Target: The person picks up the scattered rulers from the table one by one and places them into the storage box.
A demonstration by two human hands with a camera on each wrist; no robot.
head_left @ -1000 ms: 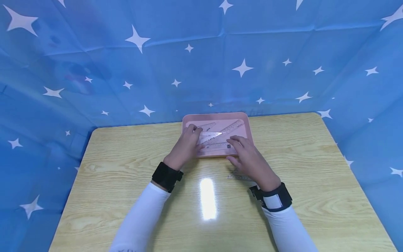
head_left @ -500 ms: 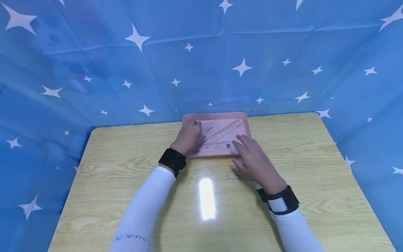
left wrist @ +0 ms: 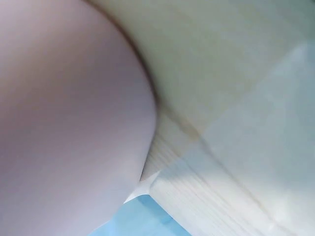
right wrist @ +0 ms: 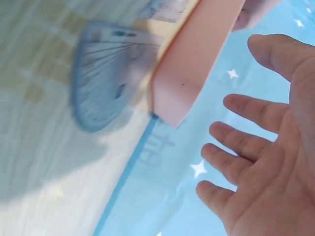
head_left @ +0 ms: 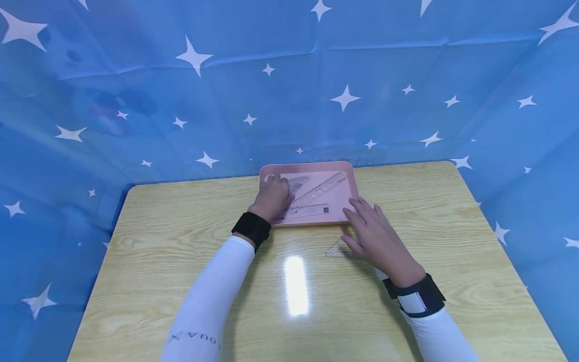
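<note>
My left hand [head_left: 271, 196] lies over the left end of the pink tray [head_left: 348, 201], fingers bent downward. A clear set square [head_left: 299, 182] shows beside those fingers; whether they grip it is hidden. Two clear rulers also lie in the tray, one slanted ruler [head_left: 318, 189] and one ruler [head_left: 309, 209] along the front. Fingers spread, my right hand [head_left: 377, 234] hovers by the tray's front right corner, holding nothing. Below it on the table is a clear marked plastic piece [head_left: 336, 250], partly covered. The right wrist view shows a rounded protractor [right wrist: 110, 73] near the tray.
The wooden table [head_left: 181, 241] carries a bright light reflection [head_left: 296, 286] at its middle. A blue star-patterned cloth [head_left: 289, 115] hangs close behind the tray. Mostly blurred skin and table fill the left wrist view.
The set square lifted in my left hand has gone down flat into the tray, with the hand farther in. My right hand has drawn back to the right, away from the tray.
</note>
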